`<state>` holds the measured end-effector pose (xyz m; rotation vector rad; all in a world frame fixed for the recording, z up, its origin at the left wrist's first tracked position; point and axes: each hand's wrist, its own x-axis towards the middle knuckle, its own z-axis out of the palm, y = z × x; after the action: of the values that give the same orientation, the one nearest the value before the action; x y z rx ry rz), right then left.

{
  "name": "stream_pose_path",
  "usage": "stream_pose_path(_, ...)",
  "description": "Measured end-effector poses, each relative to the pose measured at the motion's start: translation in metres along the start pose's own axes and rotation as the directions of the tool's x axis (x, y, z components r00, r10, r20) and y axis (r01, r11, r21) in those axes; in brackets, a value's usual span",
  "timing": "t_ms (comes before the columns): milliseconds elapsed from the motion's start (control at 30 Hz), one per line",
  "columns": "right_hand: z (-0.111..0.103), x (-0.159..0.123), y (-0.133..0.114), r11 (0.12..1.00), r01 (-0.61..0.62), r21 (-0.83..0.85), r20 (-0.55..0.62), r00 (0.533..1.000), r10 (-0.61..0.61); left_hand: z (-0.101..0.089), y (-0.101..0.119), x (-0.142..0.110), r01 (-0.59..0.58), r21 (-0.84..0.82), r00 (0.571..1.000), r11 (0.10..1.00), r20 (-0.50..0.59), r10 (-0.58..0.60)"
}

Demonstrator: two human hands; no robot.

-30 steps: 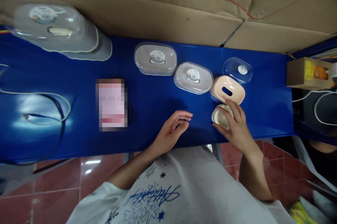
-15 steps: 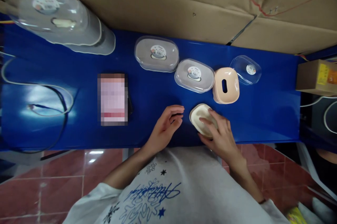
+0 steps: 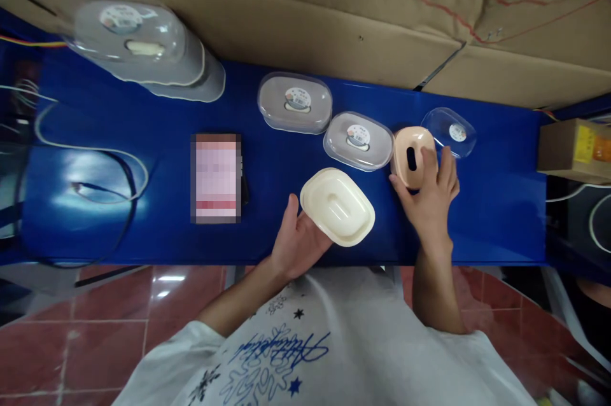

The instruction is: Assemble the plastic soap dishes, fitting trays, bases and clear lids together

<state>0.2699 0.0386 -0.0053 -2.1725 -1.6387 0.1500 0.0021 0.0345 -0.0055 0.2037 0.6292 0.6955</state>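
My left hand (image 3: 301, 242) holds a shallow cream plastic dish (image 3: 356, 216) by its lower left side. Its fingers go under the dish and the thumb stands up beside the rim. The dish has rounded corners and a raised middle. Over a peach plastic box (image 3: 403, 154) with a dark oval slot, my right hand (image 3: 428, 193) is spread. The thumb is at the box's near left edge and the other fingers reach over its right side. A clear lid (image 3: 442, 129) with a round label lies just behind the box.
Two clear-lidded containers, one (image 3: 294, 104) behind the other (image 3: 358, 142), lie left of the peach box. Stacked clear containers (image 3: 138, 43) stand far left. A blurred-out item (image 3: 216, 178) and cables (image 3: 114, 151) are on the blue table. A cardboard box (image 3: 558, 148) is at right.
The cream dish has passed from my right hand to my left and is turned more toward me. My right hand has moved right and forward to the peach box.
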Motion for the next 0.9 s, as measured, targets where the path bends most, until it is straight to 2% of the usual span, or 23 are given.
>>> stream_pose_path(67,-0.005,0.002,0.008,0.999,-0.01,0.046,-0.003,1.0,0.01,-0.001,0.001,0.004,0.0,-0.008,1.0,1.0,0.001,0.0)
stream_pose_path(100,-0.008,-0.002,0.006,0.996,0.003,0.089,-0.045,0.999,0.001,-0.001,0.002,0.006,0.001,-0.009,1.0,1.0,0.003,-0.001)
stream_pose_path(167,-0.017,-0.015,-0.008,0.985,0.064,0.163,-0.138,0.99,-0.041,0.001,0.002,0.009,0.005,-0.007,1.0,1.0,0.012,-0.004)
stream_pose_path(200,-0.021,-0.023,-0.018,0.973,0.116,0.198,-0.13,0.987,-0.091,0.002,0.003,0.009,0.006,-0.004,1.0,1.0,0.02,-0.006)
stream_pose_path(267,-0.025,-0.04,-0.04,0.929,0.238,0.284,-0.015,0.97,-0.244,0.005,0.003,0.01,0.006,0.009,0.999,1.0,0.042,-0.007)
stream_pose_path(367,-0.021,-0.058,-0.063,0.861,0.346,0.372,0.128,0.9,-0.417,0.008,0.004,0.008,-0.015,0.036,0.997,0.999,0.077,0.013)
stream_pose_path(500,-0.007,-0.064,-0.071,0.863,0.401,0.308,0.15,0.875,-0.461,0.007,0.002,0.004,-0.099,0.08,0.994,0.992,0.044,0.096)
stream_pose_path(633,0.001,-0.064,-0.072,0.856,0.445,0.265,0.157,0.856,-0.493,0.001,0.0,0.003,-0.114,0.073,0.993,0.991,-0.033,0.117)
stream_pose_path(767,-0.005,-0.04,-0.056,0.793,0.453,0.407,0.275,0.767,-0.58,-0.003,0.003,0.005,-0.156,0.08,0.981,0.985,-0.107,0.164)
stream_pose_path(800,-0.008,-0.028,-0.047,0.795,0.438,0.419,0.268,0.777,-0.569,-0.004,0.004,0.005,-0.15,0.064,0.978,0.987,-0.138,0.158)
stream_pose_path(833,-0.01,-0.014,-0.035,0.816,0.416,0.401,0.247,0.809,-0.533,-0.004,0.006,0.005,-0.135,0.039,0.976,0.99,-0.166,0.139)
stream_pose_path(900,-0.015,0.015,-0.007,0.934,0.299,0.197,0.094,0.942,-0.322,-0.004,0.009,0.004,-0.103,-0.008,0.973,0.995,-0.207,0.099)
